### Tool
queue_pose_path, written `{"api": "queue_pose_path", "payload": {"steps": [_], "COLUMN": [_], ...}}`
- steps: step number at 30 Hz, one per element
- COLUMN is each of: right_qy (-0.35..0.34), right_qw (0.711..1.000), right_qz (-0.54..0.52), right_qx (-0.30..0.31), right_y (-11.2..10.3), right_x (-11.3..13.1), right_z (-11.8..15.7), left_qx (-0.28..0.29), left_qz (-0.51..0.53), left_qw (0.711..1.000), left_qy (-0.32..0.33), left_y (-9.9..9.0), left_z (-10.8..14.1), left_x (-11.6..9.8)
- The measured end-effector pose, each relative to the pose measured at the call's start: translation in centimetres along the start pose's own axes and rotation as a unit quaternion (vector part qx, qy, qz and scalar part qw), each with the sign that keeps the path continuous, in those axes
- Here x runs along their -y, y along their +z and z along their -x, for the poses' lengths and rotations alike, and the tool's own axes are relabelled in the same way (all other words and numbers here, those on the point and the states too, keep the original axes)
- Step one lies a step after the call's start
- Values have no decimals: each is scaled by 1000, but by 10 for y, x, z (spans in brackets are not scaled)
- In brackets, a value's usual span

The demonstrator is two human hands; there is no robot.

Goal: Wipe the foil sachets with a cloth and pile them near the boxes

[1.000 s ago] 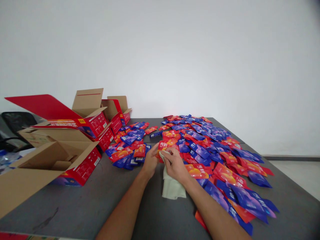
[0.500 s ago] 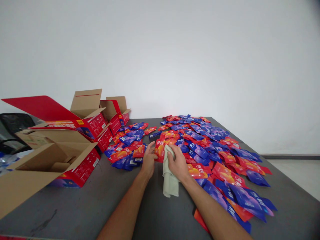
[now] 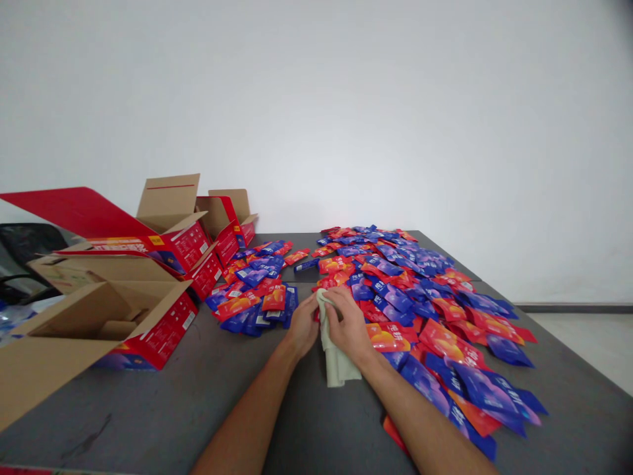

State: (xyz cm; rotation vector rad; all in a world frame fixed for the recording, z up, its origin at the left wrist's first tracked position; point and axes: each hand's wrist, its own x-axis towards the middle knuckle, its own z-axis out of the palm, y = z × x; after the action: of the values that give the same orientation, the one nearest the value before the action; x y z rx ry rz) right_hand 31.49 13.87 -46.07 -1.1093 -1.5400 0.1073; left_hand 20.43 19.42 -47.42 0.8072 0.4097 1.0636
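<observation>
My right hand (image 3: 349,326) is closed on a pale green cloth (image 3: 337,367), whose folded end hangs down toward the table. Beside it, my left hand (image 3: 302,328) grips a red pouch, now almost wholly hidden behind the fingers and the cloth. Both hands meet over the middle of the table. To their right spreads a big heap of red and blue pouches (image 3: 390,297). A smaller pile of similar pouches (image 3: 267,267) lies to the left of my hands.
Open cardboard boxes stand along the left side, the nearest box (image 3: 163,330) with its flaps spread. Behind them is a black chair (image 3: 30,247). The dark grey table (image 3: 198,409) reaches back to a white wall (image 3: 316,119). A dark blue stick-shaped item (image 3: 306,265) lies between the piles.
My hands have come together, and the cloth has moved over the red pouch, covering its printed front that showed before. The cloth's hanging end has swung slightly right.
</observation>
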Motion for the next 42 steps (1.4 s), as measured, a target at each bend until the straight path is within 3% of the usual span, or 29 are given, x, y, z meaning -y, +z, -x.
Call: {"api": "queue_pose_path", "payload": {"steps": [7,11,14,20,24,32,36,42], "right_qy": [16,8,3,27,31,20,21,29], "right_qw": [988,983,988,986,980,987,985,978], "right_qz": [122,141,135,159,180,153,151,166], "right_qx": [94,118,82,-49,-80,37,80,121], "right_y": [4,4,3,-8,-16,-2,3,11], "right_x": [7,10,5,-10,-13,-7,-4,4], "right_z": [9,9,6,-4,-9,2,5,-4], "left_qx": [-68,-32,-13,-21,-34,-51,-64,-105], "left_qz": [26,9,-14,-54,-61,-68,-153,-289], "left_qw": [997,999,1000,998,996,996,986,946], "left_qy": [12,20,-2,-39,-49,-14,28,103], "left_y": [-7,-7,-4,-2,0,-6,-10,-10], "left_z": [-4,-3,0,2,3,1,0,-3], "left_x": [-9,-10,-12,-8,-6,-9,-12,-29]}}
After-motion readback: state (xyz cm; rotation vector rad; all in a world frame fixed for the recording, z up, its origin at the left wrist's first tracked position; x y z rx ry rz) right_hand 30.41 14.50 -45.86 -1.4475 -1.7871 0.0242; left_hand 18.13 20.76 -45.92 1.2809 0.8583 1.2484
